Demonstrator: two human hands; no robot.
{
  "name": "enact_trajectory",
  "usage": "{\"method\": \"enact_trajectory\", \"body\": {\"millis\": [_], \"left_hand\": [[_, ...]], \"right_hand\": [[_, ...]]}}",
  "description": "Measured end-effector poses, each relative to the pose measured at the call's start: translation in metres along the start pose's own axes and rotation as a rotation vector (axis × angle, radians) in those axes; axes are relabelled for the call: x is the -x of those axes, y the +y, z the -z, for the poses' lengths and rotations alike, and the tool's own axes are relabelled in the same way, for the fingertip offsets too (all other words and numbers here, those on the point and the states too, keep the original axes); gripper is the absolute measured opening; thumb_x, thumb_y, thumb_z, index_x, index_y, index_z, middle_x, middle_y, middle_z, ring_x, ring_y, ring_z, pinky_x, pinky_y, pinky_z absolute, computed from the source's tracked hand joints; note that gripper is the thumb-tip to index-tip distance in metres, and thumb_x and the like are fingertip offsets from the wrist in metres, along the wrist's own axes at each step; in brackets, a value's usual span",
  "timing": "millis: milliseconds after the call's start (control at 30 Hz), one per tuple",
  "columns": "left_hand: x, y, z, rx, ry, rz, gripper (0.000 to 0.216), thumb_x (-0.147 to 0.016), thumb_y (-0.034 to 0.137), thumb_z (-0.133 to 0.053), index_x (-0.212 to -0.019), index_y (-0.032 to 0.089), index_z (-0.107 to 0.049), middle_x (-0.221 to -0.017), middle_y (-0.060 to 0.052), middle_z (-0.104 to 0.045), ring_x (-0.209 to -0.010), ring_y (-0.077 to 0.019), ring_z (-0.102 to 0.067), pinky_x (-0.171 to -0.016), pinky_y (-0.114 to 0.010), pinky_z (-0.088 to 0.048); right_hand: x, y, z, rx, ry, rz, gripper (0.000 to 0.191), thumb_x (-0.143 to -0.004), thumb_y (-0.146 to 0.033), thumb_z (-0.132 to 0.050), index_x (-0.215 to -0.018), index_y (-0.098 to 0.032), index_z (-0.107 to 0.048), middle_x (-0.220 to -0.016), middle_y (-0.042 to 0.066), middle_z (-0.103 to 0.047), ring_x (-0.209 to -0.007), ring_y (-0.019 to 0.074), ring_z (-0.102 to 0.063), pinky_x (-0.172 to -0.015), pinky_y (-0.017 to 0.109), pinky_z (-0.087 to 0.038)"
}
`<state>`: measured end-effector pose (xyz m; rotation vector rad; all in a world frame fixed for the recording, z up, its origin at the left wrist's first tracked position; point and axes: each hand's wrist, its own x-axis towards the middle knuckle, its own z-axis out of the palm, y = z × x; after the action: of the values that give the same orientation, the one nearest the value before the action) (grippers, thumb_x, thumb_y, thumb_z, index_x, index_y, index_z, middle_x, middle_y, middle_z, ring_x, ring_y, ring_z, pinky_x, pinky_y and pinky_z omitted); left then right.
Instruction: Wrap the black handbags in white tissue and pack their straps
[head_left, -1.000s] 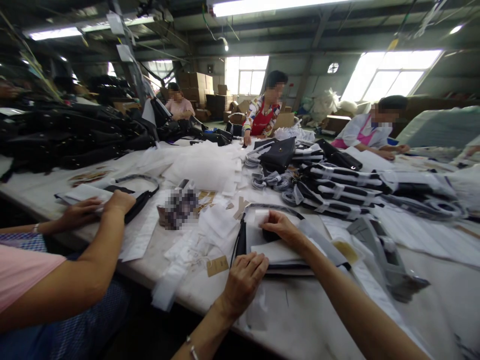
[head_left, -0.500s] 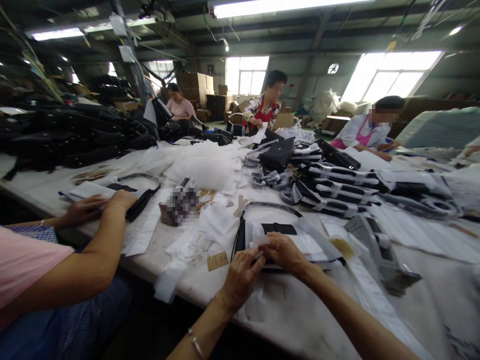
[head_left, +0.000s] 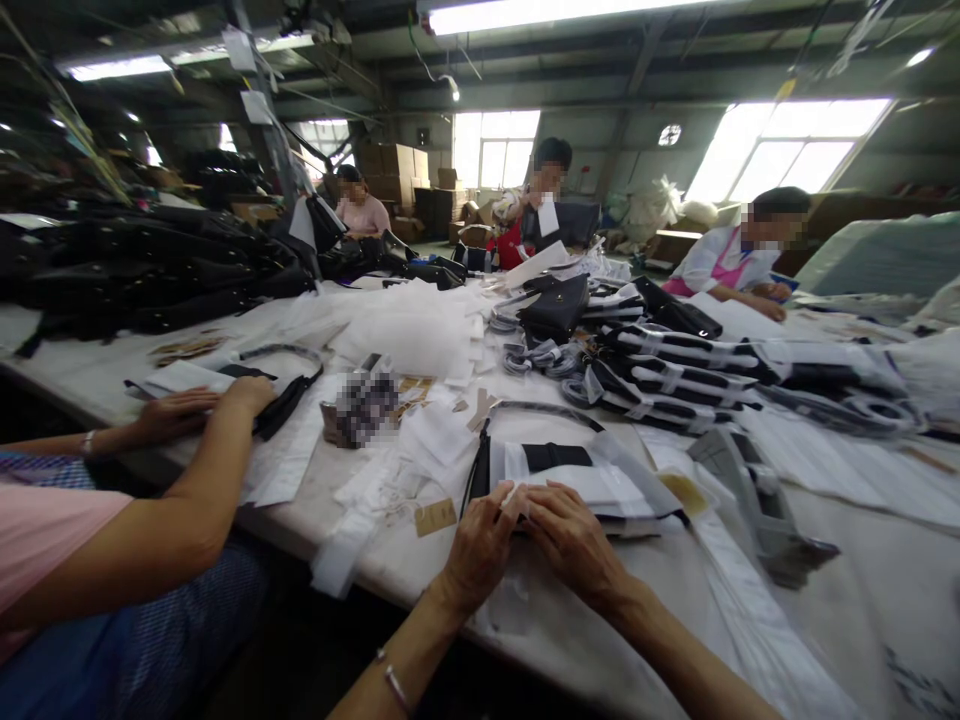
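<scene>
Head view: on the pale table (head_left: 637, 625), straight in front of the person, a black bag (head_left: 556, 457) lies flat with its strap arching along the far side, and both hands meet at its near edge, left of the middle. White paper (head_left: 596, 487) covers much of the bag, and a translucent strip (head_left: 516, 462) runs over its left part down to the fingertips. The left hand (head_left: 478, 550) has its fingers bent and drawn close together, thumb and forefinger tips at the lower end of that strip; whether they pinch it or only press it, I cannot tell. The right hand (head_left: 574, 545) is palm down, its fingers loosely curved and slightly spread, tips resting on the papered edge and the foremost ones almost meeting the left fingertips; I cannot tell whether anything is gripped beneath them. Just left of the bag lies a tan tag (head_left: 435, 517), and to the right stands a grey dispenser-like device (head_left: 750, 500). Beyond the bag are a heap of white sheets (head_left: 409, 330) and a pile of wrapped black bags (head_left: 675, 375). At the left, a co-worker's hands (head_left: 176, 412) rest on another bag.
</scene>
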<state>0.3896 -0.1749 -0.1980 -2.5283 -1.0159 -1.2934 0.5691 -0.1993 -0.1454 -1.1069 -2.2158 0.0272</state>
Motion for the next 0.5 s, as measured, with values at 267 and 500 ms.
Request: {"method": "enact_trajectory", "body": {"millis": [267, 500], "left_hand": [[-0.001, -0.001, 0.001, 0.109, -0.028, -0.012, 0.035, -0.095, 0.016, -0.049, -0.130, 0.016, -0.051, -0.112, -0.011, -0.068, -0.107, -0.0229, -0.064, -0.091, -0.038, -0.054], [-0.018, -0.008, 0.011, 0.144, -0.078, 0.091, 0.055, -0.077, 0.002, -0.060, -0.129, 0.019, -0.050, -0.114, -0.009, -0.067, -0.104, -0.0254, -0.064, -0.088, -0.042, -0.056]], "right_hand": [[0.012, -0.012, 0.012, -0.135, 0.128, 0.027, 0.028, -0.089, -0.014, -0.060, -0.113, -0.028, -0.066, -0.100, 0.006, -0.073, -0.098, 0.0241, -0.066, -0.092, 0.045, -0.053], [0.042, -0.025, 0.012, -0.252, 0.091, -0.003, 0.017, -0.090, -0.014, -0.052, -0.091, -0.026, -0.063, -0.076, 0.004, -0.066, -0.072, 0.0213, -0.062, -0.065, 0.037, -0.052]]}}
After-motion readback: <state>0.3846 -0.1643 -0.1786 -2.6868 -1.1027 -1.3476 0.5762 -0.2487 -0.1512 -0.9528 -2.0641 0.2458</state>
